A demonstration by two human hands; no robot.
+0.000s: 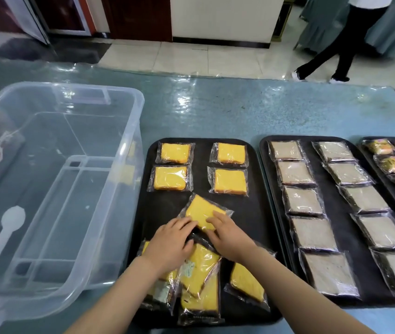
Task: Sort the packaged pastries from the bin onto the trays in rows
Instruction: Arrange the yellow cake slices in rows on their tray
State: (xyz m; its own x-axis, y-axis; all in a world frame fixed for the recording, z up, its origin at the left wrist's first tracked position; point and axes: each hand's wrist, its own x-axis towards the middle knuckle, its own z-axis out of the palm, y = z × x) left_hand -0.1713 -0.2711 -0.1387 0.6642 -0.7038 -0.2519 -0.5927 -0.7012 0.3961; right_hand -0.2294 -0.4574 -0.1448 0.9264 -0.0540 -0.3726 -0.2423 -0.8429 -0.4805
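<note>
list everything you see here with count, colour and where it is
bin: one, clear plastic, left on the table, no pastries visible inside
left tray: one, black, centre
yellow cake packs: four in two neat rows at the tray's far end, one tilted under the hands, several piled at the near edge
middle tray: one, black, right of centre
grey-brown packs: ten, in two columns on the middle tray
right tray: one, black, cut off at the right edge, holding orange-yellow packs
table: blue-green, under clear film
left hand: on the tilted pack
right hand: on the same pack
</note>
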